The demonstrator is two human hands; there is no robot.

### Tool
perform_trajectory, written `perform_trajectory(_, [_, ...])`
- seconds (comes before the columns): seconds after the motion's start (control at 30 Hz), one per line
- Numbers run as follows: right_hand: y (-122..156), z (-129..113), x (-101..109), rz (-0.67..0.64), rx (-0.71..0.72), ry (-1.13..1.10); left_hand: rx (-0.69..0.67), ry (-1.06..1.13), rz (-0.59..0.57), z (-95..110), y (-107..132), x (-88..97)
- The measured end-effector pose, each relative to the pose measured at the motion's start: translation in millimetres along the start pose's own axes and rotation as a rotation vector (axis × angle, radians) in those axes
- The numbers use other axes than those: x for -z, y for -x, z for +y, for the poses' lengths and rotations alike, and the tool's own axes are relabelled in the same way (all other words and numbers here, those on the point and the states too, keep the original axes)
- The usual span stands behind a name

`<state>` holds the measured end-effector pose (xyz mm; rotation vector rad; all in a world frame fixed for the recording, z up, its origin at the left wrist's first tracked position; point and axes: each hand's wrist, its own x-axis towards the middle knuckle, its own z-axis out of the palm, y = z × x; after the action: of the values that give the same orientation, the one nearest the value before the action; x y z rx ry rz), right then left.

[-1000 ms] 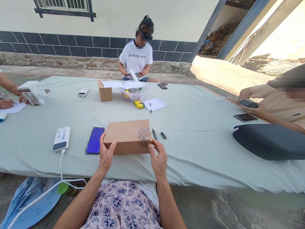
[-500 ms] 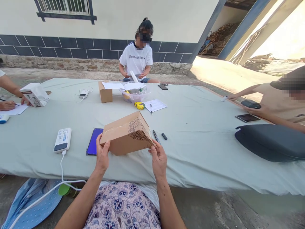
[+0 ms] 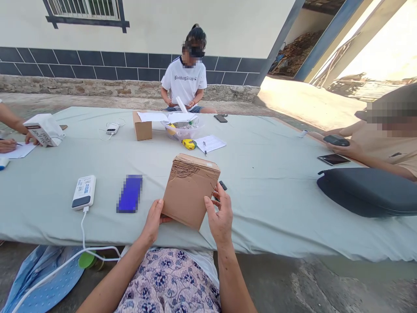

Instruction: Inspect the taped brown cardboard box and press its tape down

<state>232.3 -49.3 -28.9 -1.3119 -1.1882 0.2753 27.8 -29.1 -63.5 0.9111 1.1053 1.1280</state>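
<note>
A brown cardboard box [image 3: 192, 191] with dark scribbled lines near its top edge is held up tilted above the near side of the table. My left hand [image 3: 154, 221] grips its lower left corner, thumb in front and fingers underneath. At the right edge, my right hand [image 3: 221, 213] holds the box loosely between thumb and fingertips; some of those fingers are hidden. A small black object [image 3: 223, 185] lies just behind the right fingertips. To the left of the box is a phone with a blue screen [image 3: 129, 194].
A white power bank [image 3: 84, 192] with a cable lies at left. Farther back are a smaller carton [image 3: 142, 126], a plastic basin [image 3: 182, 132], a yellow tape measure [image 3: 189, 144] and a paper sheet [image 3: 213, 143]. A black case [image 3: 365, 191] sits at right. Several people sit around the table.
The box has been turned, so its scribbled end now points up and away. My left hand has shifted right to its lower corner; my right hand's fingers have loosened and moved along the edge.
</note>
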Motion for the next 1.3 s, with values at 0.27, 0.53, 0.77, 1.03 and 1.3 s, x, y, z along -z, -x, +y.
perform_trajectory(0.27, [3,11,-6,-0.04,0.028,-0.005,-0.06,-0.218,0.008,4,1,2.7])
perform_trajectory(0.53, [11,9,-13,-0.083,0.098,0.013,-0.047,-0.205,-0.039,0,-2,9.4])
perform_trajectory(0.77, [7,10,-16,-0.057,0.106,0.0,0.04,-0.299,-0.15,7,-16,19.4])
perform_trajectory(1.03, [-9,48,-25,-0.007,0.033,-0.06,-0.033,-0.588,-0.142,10,-39,19.0])
perform_trajectory(1.3, [-24,83,-26,-0.203,-0.089,-0.13,0.001,-0.581,-0.089,14,-44,14.0])
